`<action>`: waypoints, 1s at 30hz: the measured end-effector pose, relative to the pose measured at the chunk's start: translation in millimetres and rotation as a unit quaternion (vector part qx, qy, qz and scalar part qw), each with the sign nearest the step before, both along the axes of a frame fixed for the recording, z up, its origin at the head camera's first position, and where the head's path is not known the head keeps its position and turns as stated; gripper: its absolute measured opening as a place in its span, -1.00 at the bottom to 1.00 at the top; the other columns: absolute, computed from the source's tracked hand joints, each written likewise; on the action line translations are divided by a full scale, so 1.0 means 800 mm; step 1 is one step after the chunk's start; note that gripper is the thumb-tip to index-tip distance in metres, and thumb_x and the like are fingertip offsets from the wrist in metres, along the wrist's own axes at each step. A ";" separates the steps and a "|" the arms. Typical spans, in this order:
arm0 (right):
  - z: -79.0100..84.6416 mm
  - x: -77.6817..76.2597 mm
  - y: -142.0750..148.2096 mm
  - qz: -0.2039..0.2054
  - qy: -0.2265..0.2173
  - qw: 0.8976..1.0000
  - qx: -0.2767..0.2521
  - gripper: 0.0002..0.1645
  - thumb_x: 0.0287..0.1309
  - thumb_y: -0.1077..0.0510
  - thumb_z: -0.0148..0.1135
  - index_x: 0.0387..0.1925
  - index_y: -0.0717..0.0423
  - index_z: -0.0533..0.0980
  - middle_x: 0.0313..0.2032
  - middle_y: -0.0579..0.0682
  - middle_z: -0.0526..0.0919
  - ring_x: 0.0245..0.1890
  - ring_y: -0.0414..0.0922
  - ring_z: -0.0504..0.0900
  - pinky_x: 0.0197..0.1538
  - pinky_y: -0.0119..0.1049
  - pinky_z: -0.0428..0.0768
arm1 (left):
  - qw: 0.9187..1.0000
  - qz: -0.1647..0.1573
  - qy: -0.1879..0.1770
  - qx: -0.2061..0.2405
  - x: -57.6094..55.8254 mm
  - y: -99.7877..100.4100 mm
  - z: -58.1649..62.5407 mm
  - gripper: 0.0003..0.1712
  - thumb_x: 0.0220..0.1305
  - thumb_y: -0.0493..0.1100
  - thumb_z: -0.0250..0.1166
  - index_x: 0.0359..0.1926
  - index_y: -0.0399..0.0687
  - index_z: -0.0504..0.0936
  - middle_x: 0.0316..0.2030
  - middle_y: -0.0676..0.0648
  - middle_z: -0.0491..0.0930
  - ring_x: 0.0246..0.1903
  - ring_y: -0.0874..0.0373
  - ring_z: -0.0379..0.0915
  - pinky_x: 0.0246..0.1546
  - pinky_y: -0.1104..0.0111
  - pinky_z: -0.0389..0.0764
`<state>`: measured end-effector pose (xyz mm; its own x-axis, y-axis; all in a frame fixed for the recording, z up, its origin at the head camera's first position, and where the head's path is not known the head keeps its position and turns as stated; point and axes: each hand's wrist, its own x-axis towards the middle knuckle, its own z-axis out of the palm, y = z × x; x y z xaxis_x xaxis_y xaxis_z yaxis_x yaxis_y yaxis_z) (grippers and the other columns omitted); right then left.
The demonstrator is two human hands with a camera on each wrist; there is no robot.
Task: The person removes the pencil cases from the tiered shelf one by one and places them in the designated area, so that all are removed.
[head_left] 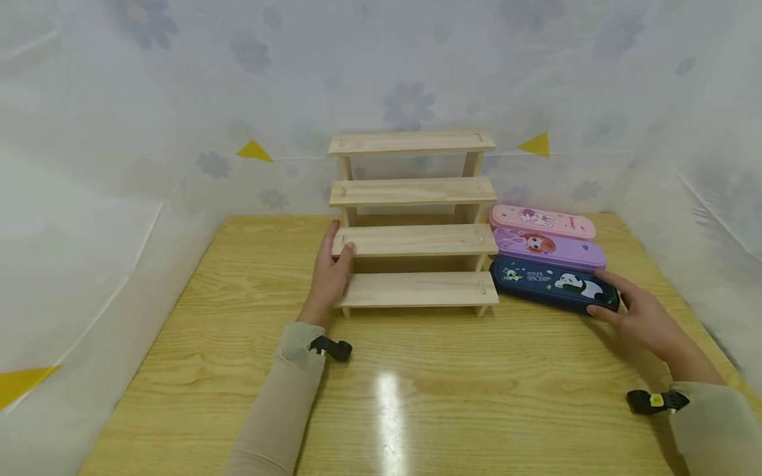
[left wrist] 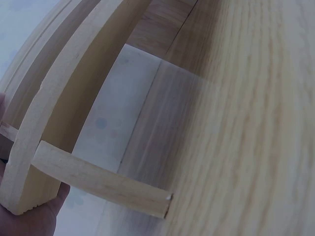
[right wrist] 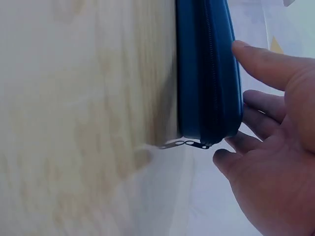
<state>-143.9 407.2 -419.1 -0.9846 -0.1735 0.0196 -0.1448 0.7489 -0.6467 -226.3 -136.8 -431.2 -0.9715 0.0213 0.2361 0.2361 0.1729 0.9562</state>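
A four-step wooden display stand (head_left: 417,239) stands on the table. My left hand (head_left: 330,277) grips the left end of its second-lowest board, thumb on top; in the left wrist view part of that hand (left wrist: 37,219) shows around a board's end. At the right, a navy panda pencil case (head_left: 553,285) lies nearest me in a row of three. My right hand (head_left: 651,324) holds its right end between thumb and fingers. In the right wrist view the thumb touches the edge of the zipped case (right wrist: 211,73), and zipper pulls (right wrist: 189,143) hang at its end.
Behind the navy case lie a purple pencil case (head_left: 550,250) with a girl figure and a pink one (head_left: 542,221) with a rabbit. Their left ends are close beside the stand. Flower-patterned sheeting (head_left: 411,66) encloses the wood-grain table (head_left: 238,370) at the back and sides.
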 end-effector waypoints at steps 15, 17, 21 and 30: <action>0.024 0.007 -0.033 -0.008 0.057 0.998 -0.026 -0.19 0.34 0.07 0.25 0.51 0.04 0.15 0.44 0.32 0.13 0.38 0.35 0.11 0.07 -0.86 0.08 | 1.000 0.001 -0.007 0.004 0.001 0.000 0.002 -0.29 0.48 0.16 0.07 0.53 0.45 0.00 0.30 0.01 0.34 -0.76 0.18 0.16 -0.68 0.32 0.40; 0.028 0.007 -0.041 0.003 0.067 0.997 -0.033 -0.21 0.34 0.10 0.25 0.51 -0.02 0.17 0.44 0.28 0.14 0.42 0.19 0.13 0.09 -0.84 0.11 | 1.000 0.001 -0.015 0.003 0.002 -0.001 0.002 -0.30 0.47 0.18 0.07 0.52 0.51 0.00 -0.01 -0.10 0.52 -0.77 0.17 0.16 -0.69 0.31 0.40; 0.037 0.003 -0.056 0.030 0.088 0.994 -0.058 -0.25 0.36 0.17 0.22 0.50 -0.11 0.20 0.43 0.23 0.20 0.39 -0.36 0.15 0.15 -0.78 0.17 | 1.000 0.001 -0.027 0.004 0.003 -0.003 0.003 -0.29 0.46 0.21 0.07 0.51 0.56 0.00 -0.58 -0.16 0.36 -0.78 0.17 0.16 -0.72 0.29 0.39; 0.056 -0.011 -0.097 0.085 0.116 0.983 -0.113 -0.33 0.41 0.29 0.10 0.48 -0.05 0.23 0.40 0.09 0.28 0.35 -0.32 0.25 0.13 -0.66 0.35 | 0.997 0.008 -0.066 -0.032 0.007 -0.003 0.015 -0.19 0.38 0.34 0.07 0.54 0.52 -0.05 0.08 -0.19 0.49 -0.44 -0.03 0.44 -0.42 0.21 0.54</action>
<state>-153.0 329.7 -374.4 -0.9064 -0.3003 0.2971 -0.4184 0.5417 -0.7290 -220.3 -139.1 -419.1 -0.9943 0.0167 0.1049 0.1059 0.2365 0.9659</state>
